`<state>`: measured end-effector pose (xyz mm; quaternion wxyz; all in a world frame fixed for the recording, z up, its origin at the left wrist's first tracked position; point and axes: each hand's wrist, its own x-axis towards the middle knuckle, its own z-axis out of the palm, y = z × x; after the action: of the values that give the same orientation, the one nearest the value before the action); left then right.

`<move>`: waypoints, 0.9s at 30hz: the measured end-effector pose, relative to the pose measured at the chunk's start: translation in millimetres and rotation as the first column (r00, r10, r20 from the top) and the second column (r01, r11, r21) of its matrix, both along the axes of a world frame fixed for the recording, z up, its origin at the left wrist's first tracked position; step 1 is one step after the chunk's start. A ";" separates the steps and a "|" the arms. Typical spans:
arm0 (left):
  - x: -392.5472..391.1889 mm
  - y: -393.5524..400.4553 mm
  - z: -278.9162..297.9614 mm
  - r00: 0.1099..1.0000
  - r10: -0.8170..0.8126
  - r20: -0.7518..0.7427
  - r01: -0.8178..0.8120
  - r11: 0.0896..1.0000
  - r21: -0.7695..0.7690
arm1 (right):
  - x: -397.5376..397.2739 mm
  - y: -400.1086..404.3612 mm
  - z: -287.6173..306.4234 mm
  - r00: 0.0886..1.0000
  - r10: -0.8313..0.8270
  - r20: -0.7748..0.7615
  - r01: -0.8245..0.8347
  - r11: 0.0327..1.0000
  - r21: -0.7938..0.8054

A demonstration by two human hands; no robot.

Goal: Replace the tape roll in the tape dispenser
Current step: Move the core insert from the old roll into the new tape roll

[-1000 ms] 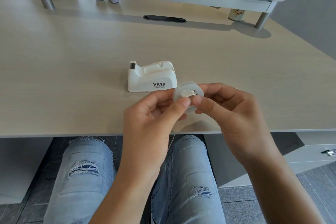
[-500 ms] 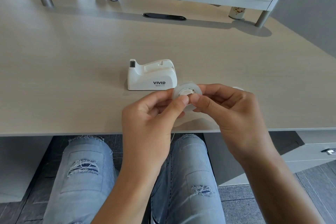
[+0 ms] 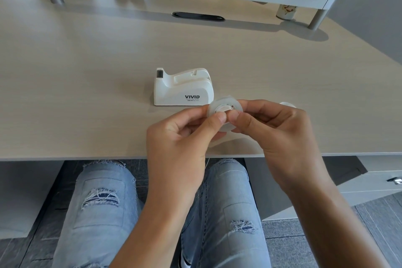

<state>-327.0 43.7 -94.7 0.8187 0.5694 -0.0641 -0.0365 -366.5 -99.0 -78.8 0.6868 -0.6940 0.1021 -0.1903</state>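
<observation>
Tape roll (image 3: 225, 111): pinched by my left hand (image 3: 180, 137) and right hand (image 3: 278, 135), unmoved since a second ago near counter's (image 3: 87, 93) front edge; dispenser (image 3: 182, 88) still unloaded.

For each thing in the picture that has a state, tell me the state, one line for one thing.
tape roll: lifted above the desk, pinched between both hands
left hand: closed on the roll, thumb on its core
right hand: closed on the roll from the right
tape dispenser: upright on the desk, cradle empty, untouched
second white round piece: lying on the desk behind the right hand, mostly hidden
small cup: upright under the shelf
</observation>
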 end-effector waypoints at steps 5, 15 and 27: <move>0.1 0.1 -0.1 1.000 0.001 -0.019 -0.001 1.000 0.006 | 1.2 -1.0 -1.7 1.000 0.002 -0.002 -0.002 1.000 -0.014; 5.2 8.6 7.2 0.989 -0.126 -0.083 0.124 0.992 -0.035 | 5.4 -12.4 -3.9 0.989 0.144 -0.011 -0.143 0.987 0.072; 8.9 9.8 6.0 0.960 -0.252 -0.122 0.238 0.965 -0.113 | 6.5 -22.0 -5.6 0.969 0.248 -0.010 -0.242 0.954 0.174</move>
<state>-318.2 53.5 -88.7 0.8370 0.5129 -0.0801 -0.1730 -360.0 -120.9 -84.4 0.7606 -0.6425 0.0423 -0.0830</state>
